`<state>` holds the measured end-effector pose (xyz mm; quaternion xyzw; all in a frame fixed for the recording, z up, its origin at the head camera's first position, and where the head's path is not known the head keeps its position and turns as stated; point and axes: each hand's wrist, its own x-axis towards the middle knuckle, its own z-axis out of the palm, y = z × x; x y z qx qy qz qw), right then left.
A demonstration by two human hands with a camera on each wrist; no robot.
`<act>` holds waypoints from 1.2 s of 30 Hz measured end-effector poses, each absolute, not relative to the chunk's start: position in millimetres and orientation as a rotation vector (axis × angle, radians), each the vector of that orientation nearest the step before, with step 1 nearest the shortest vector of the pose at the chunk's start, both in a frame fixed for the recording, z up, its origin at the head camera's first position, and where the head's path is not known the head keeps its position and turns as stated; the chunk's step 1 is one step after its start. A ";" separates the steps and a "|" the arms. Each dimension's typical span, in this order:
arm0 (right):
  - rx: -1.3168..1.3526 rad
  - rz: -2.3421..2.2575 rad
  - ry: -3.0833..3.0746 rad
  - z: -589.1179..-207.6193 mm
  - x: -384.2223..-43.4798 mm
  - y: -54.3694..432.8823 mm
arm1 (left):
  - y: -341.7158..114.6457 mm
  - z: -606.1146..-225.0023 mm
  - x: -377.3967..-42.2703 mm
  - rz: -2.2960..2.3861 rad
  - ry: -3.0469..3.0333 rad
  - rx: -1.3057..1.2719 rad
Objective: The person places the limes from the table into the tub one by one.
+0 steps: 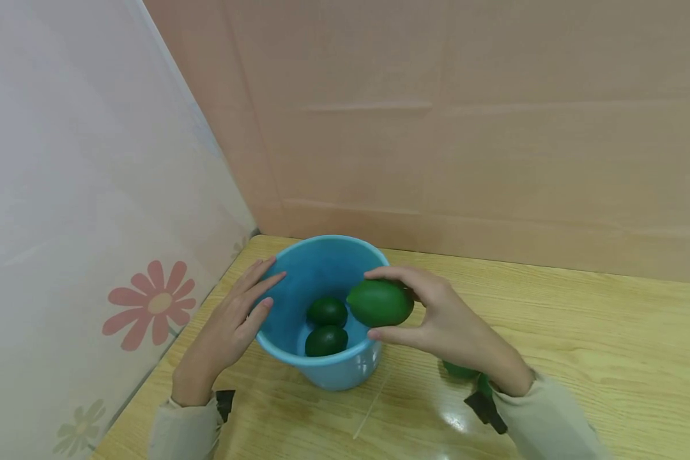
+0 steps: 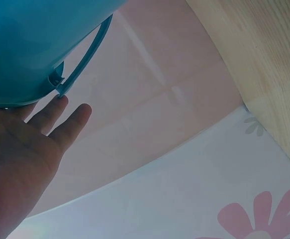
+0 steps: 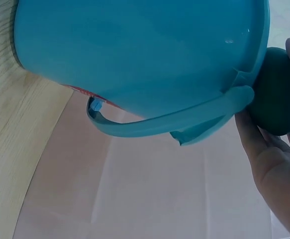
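Observation:
My right hand holds a green lime between thumb and fingers, over the right part of the rim of a light blue bucket. The fruit has a small pointed tip facing left. In the right wrist view, the lime is beside the bucket's rim, near the handle joint. My left hand rests at the bucket's left rim with its fingers extended. Inside the bucket lie two darker green limes, one farther back and one nearer.
On the wooden table, more green fruit lies partly hidden under my right wrist. The bucket's handle hangs on its far side. A pinkish wall covering stands behind, and a pale flowered one on the left.

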<state>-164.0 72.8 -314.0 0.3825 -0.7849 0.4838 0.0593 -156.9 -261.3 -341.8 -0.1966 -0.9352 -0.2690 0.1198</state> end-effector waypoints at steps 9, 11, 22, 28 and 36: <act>1.195 1.448 -2.365 -313.2 -168.7 61.3 | -262.1 -342.3 -156.3 -0.785 -2.734 -0.582; 1.195 1.439 -2.367 -313.0 -169.6 59.1 | -262.2 -342.4 -156.4 -0.787 -2.734 -0.581; 1.235 1.398 -2.387 -311.6 -175.8 51.3 | -261.3 -341.6 -156.7 -0.789 -2.730 -0.589; 1.247 1.316 -2.407 -312.7 -181.1 47.1 | -261.3 -341.4 -156.8 -0.789 -2.729 -0.594; 1.235 1.238 -2.458 -313.4 -187.0 42.5 | -261.3 -341.4 -157.3 -0.777 -2.727 -0.593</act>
